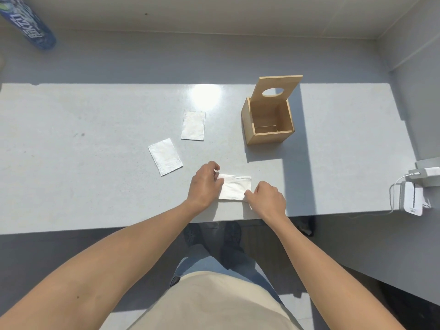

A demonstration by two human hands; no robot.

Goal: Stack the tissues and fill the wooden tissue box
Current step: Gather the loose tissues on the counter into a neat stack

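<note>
A folded white tissue (pixel 234 186) lies near the table's front edge. My left hand (pixel 205 186) pinches its left end and my right hand (pixel 269 197) pinches its lower right corner. Two more folded tissues lie apart on the table: one (pixel 165 156) to the left of my hands, another (pixel 193 125) farther back. The wooden tissue box (pixel 267 136) stands at the back right, its lid (pixel 278 91) with an oval hole raised upright. The inside of the box looks empty.
The grey table (pixel 95 163) runs wide to the left, half in shade at the back. A blue bottle (pixel 28 25) stands at the far left corner. A white charger with a cable (pixel 412 198) rests at the right edge.
</note>
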